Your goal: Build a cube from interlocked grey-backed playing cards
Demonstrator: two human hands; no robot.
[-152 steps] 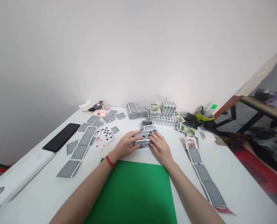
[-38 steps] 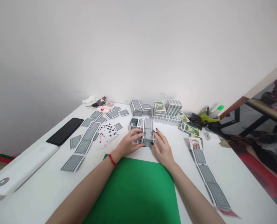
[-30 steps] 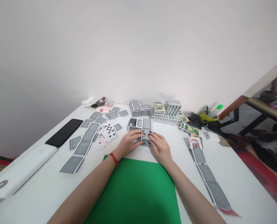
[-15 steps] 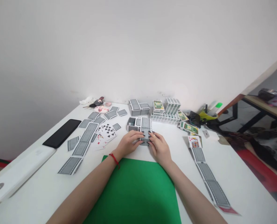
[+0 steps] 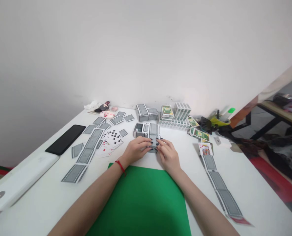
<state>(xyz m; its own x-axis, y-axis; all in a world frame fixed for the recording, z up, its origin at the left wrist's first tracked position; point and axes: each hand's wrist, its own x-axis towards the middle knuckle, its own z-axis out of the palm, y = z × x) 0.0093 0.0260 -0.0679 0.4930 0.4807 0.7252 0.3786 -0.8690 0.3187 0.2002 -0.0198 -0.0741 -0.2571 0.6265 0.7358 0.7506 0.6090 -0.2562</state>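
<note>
Both my hands meet at a structure of grey-backed playing cards (image 5: 154, 129) in the middle of the table. My left hand (image 5: 138, 149), with a red string on the wrist, pinches the near card piece from the left. Opposite it, my right hand (image 5: 168, 152) presses the same cards with fingertips from the right. The fingers partly hide the near cards. An open card box shape (image 5: 138, 128), built of folded cards, adjoins on the left. Just in front of the hands lies a green mat (image 5: 146, 200).
Folded card strips lie left (image 5: 88, 154) and right (image 5: 217, 180). Loose face-up cards (image 5: 114, 137) spread at left. Card blocks (image 5: 142, 113) and green card packs (image 5: 174, 123) stand along the wall. A black phone (image 5: 66, 139), a white device (image 5: 23, 180) and a yellow holder (image 5: 219, 122) flank the table.
Both hands stay in nearly the same place on the cards, with only slight finger movement. The view has shifted a little.
</note>
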